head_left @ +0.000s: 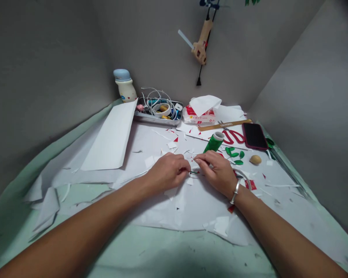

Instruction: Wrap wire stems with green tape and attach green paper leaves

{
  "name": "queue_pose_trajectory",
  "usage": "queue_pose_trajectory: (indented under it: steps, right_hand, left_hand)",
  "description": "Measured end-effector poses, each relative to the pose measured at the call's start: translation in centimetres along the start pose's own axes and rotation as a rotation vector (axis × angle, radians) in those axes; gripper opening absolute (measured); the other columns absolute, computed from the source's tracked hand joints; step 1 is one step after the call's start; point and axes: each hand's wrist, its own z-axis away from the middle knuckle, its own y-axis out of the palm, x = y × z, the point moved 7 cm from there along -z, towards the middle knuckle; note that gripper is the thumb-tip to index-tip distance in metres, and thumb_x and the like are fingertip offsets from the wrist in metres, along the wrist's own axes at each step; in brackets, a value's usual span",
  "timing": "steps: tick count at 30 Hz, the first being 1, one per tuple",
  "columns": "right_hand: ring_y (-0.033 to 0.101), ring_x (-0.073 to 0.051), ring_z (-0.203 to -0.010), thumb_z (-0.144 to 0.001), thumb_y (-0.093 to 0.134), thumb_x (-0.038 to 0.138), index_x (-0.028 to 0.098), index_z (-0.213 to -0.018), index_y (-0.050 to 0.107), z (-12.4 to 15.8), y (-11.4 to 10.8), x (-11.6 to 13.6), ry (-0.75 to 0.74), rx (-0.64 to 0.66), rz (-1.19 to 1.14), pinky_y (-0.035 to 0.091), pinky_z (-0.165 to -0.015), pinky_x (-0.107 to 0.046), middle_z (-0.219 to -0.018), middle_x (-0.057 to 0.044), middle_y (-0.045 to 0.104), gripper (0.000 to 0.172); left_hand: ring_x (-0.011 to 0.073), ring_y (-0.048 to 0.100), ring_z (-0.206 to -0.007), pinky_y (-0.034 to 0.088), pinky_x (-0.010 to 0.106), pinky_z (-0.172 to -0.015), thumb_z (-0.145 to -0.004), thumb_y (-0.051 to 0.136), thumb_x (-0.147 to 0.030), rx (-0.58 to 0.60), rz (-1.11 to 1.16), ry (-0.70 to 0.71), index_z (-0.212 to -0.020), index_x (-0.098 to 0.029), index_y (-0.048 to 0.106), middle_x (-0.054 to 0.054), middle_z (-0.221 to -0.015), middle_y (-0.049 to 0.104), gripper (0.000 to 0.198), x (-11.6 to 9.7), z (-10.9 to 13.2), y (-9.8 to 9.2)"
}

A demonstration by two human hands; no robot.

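Note:
My left hand [171, 170] is closed in a pinch on a thin dark green stem [193, 172], whose free end points toward my other hand. Just to the right, my right hand [216, 170] has its thumb and forefinger pressed together; whatever lies between them is too fine to make out. A spool of green thread [213, 143] stands tilted right behind the right hand. Several green leaf-shaped pieces [234, 154] lie beyond that hand's knuckles. Partly behind the right wrist is a roll of clear tape or a ring [245, 178]. Paper scraps [171, 145] surround both hands.
Farther back are red-handled scissors [233, 137], a ruler [224, 125], a phone [254, 136], a tissue pack [199, 115] and a metal tray [159, 119] of wire and small items. A folded white sheet [110, 139] lies left. A glue gun [201, 44] hangs on the wall.

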Motion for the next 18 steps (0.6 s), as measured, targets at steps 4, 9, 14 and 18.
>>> queue_pose_trajectory:
  steps: [4,9,14,18]
  right_hand:
    - [0.060,-0.017,-0.078,-0.093,0.052,0.026,0.020,-0.090,0.070,0.0,0.6,-1.5,0.097,0.031,-0.092,0.046,-0.073,-0.030,-0.083,-0.004,0.069,0.018]
    - [0.055,-0.017,-0.074,-0.092,0.051,0.022,0.020,-0.090,0.069,0.7,1.9,1.3,-0.087,0.188,0.017,0.044,-0.070,-0.030,-0.075,-0.004,0.065,0.019]
    - [0.053,-0.018,-0.073,-0.093,0.049,0.022,0.018,-0.090,0.069,0.7,1.2,2.9,-0.168,0.122,0.086,0.043,-0.069,-0.031,-0.075,-0.005,0.064,0.020]
    - [0.057,-0.018,-0.076,-0.093,0.051,0.023,0.020,-0.089,0.068,0.1,0.1,0.5,-0.001,0.011,-0.002,0.045,-0.073,-0.031,-0.080,-0.005,0.067,0.018]
  left_hand:
    - [0.0149,0.061,-0.078,0.047,0.028,-0.071,-0.082,0.055,-0.017,-0.045,0.316,-0.118,-0.083,-0.019,0.069,0.003,-0.085,0.068,0.015,-0.4,-0.2,-1.2]
    - [0.0156,0.062,-0.078,0.049,0.028,-0.073,-0.081,0.058,-0.023,-0.272,0.351,-0.328,-0.080,-0.017,0.067,0.003,-0.083,0.069,0.011,1.4,0.1,-2.9]
    - [0.0177,0.060,-0.075,0.046,0.031,-0.073,-0.079,0.055,-0.015,-0.139,0.007,-0.219,-0.080,-0.018,0.069,0.004,-0.080,0.067,0.015,1.5,0.1,-1.2]
    - [0.0174,0.061,-0.076,0.046,0.030,-0.073,-0.080,0.055,-0.014,0.011,0.021,-0.062,-0.084,-0.020,0.071,0.003,-0.081,0.067,0.017,-0.2,0.2,0.1]
